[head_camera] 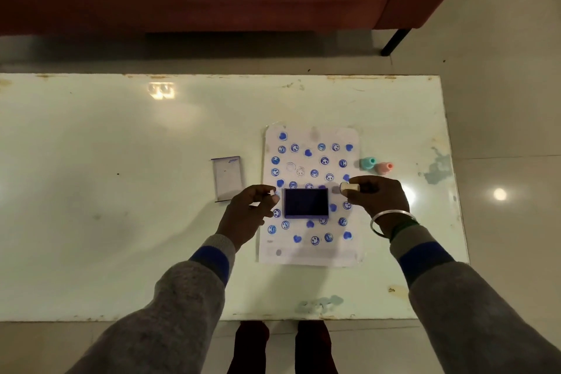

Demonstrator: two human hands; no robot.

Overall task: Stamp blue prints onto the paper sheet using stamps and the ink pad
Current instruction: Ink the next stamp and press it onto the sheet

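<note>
White stamp (349,187) gripped in right hand (378,199) fingers; left hand (249,212) pinches small cap (273,192); no legible writing.

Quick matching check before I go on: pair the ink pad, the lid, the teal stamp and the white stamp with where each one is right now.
Things:
1. ink pad
2. lid
3. teal stamp
4. white stamp

Places:
A. held in the right hand
B. on the table, to the left of the paper sheet
C. lying on the paper sheet, among the blue prints
D. on the table by the sheet's right edge, next to the pink stamp

Pairs: 1-C, 2-B, 3-D, 4-A
</note>
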